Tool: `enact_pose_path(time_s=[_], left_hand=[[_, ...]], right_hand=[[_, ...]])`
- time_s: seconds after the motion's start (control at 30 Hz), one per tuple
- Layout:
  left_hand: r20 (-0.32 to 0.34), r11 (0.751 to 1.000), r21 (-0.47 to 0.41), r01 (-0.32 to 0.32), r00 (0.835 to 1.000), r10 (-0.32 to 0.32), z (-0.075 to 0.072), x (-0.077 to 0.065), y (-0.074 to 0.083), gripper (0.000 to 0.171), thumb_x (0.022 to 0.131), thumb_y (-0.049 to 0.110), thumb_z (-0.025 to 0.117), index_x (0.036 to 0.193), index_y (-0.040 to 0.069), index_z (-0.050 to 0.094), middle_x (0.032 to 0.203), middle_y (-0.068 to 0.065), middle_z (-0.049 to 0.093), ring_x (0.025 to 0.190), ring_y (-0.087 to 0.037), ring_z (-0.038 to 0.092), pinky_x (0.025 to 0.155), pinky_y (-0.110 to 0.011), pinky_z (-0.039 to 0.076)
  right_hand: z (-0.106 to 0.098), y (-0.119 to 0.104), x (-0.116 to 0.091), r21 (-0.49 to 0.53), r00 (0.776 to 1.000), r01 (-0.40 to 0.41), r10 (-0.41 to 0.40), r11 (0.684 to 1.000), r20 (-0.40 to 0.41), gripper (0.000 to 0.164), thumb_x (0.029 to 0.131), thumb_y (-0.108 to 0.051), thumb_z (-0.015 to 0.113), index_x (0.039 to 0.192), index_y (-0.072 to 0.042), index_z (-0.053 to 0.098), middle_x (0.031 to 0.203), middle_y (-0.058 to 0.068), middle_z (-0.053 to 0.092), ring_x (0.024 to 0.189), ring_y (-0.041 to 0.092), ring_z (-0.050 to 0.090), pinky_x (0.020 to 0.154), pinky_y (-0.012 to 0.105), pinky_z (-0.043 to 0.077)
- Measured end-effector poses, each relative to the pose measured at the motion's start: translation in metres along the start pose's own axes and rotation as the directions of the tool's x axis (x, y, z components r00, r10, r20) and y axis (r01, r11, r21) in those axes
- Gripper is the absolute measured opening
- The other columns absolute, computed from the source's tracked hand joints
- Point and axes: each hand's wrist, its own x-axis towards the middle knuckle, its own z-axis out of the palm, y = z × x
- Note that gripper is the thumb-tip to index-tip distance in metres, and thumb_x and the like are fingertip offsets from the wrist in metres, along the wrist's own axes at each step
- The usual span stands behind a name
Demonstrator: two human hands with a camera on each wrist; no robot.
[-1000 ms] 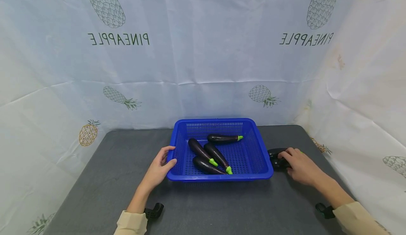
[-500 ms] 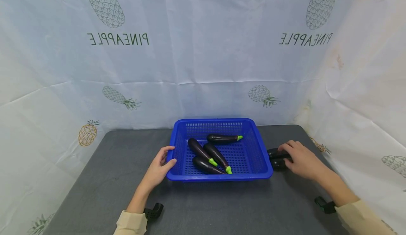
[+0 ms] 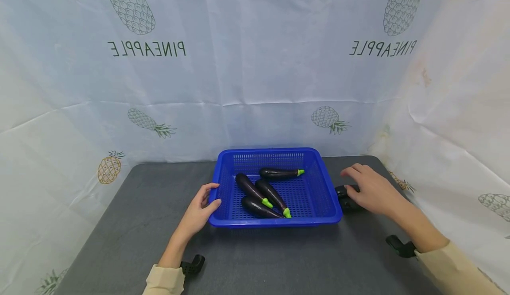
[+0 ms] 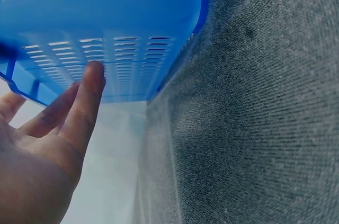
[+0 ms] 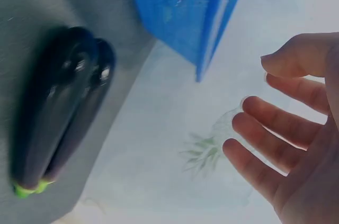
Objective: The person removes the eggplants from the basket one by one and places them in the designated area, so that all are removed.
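A blue plastic basket (image 3: 275,221) sits near the back of the dark table, with several eggplants inside, one of them (image 3: 279,173) lying near its far wall. My left hand (image 3: 198,211) is at the basket's left side, fingers extended; in the left wrist view its fingers (image 4: 91,89) lie against or very near the slotted outer wall. Two more eggplants (image 5: 55,113) lie side by side on the table to the basket's right. Above them, my right hand (image 3: 372,191) is raised with loosely bent, parted fingers and holds nothing. It partly covers them in the head view.
The grey-black table (image 3: 275,264) extends in front of the basket and to both sides. White cloth printed with pineapples (image 3: 247,64) hangs behind and beside it. A black wrist mount (image 3: 400,246) sticks out from the right wrist, another (image 3: 193,265) from the left.
My right hand has come off the two eggplants at the right, rising and moving leftward and away from me. The eggplants stay on the table. My left hand and the basket have hardly moved.
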Motion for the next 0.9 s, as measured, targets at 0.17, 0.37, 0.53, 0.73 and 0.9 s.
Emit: enact_pose_path(time_s=[0.17, 0.37, 0.53, 0.73, 0.9], left_hand=[[0.002, 1.0, -0.006, 0.001, 1.0, -0.001, 0.0, 0.0, -0.001, 0.048, 0.101, 0.018, 0.065, 0.145, 0.012, 0.046, 0.153, -0.026, 0.042, 0.14, -0.044, 0.042, 0.107, -0.064, 0.038], [-0.004, 1.0, 0.004, 0.003, 1.0, -0.003, 0.0, 0.0, 0.0, 0.048, 0.101, 0.018, 0.065, 0.145, 0.012, 0.046, 0.153, -0.026, 0.042, 0.141, -0.043, 0.042, 0.108, -0.064, 0.037], [-0.011, 1.0, 0.006, 0.005, 1.0, -0.005, 0.0, 0.0, 0.0, 0.048, 0.1, 0.017, 0.065, 0.145, 0.012, 0.047, 0.151, -0.026, 0.044, 0.139, -0.044, 0.044, 0.107, -0.064, 0.038], [-0.008, 1.0, 0.001, 0.003, 1.0, -0.003, 0.0, 0.0, 0.0, 0.048, 0.1, 0.017, 0.065, 0.145, 0.012, 0.047, 0.152, -0.026, 0.043, 0.14, -0.043, 0.042, 0.109, -0.064, 0.036], [-0.008, 1.0, 0.003, 0.006, 1.0, -0.006, 0.001, 0.0, 0.0, 0.048, 0.1, 0.016, 0.064, 0.144, 0.012, 0.046, 0.152, -0.026, 0.042, 0.141, -0.044, 0.042, 0.109, -0.064, 0.035]], right_hand=[[-0.008, -0.014, 0.01, 0.002, 1.0, -0.001, 0.001, 1.0, 0.0, 0.025, 0.093, -0.009, 0.069, 0.117, -0.005, 0.067, 0.113, 0.012, 0.064, 0.105, 0.035, 0.06, 0.078, 0.051, 0.052], [-0.019, -0.031, 0.023, 0.006, 1.0, -0.014, 0.014, 1.0, 0.005, 0.025, 0.094, -0.012, 0.068, 0.118, -0.005, 0.067, 0.115, 0.013, 0.065, 0.107, 0.036, 0.062, 0.078, 0.053, 0.053], [-0.023, -0.042, 0.034, 0.007, 1.0, -0.016, 0.016, 1.0, 0.007, 0.027, 0.096, -0.015, 0.067, 0.121, -0.006, 0.066, 0.118, 0.014, 0.065, 0.108, 0.035, 0.062, 0.079, 0.053, 0.054], [-0.026, -0.052, 0.05, 0.009, 1.0, 0.0, 0.001, 1.0, -0.01, 0.027, 0.096, -0.015, 0.066, 0.121, -0.005, 0.067, 0.117, 0.013, 0.066, 0.107, 0.035, 0.063, 0.082, 0.053, 0.053], [-0.026, -0.06, 0.065, 0.021, 1.0, 0.0, 0.0, 1.0, -0.019, 0.027, 0.096, -0.016, 0.067, 0.121, -0.006, 0.067, 0.116, 0.011, 0.067, 0.102, 0.031, 0.063, 0.083, 0.05, 0.053]])
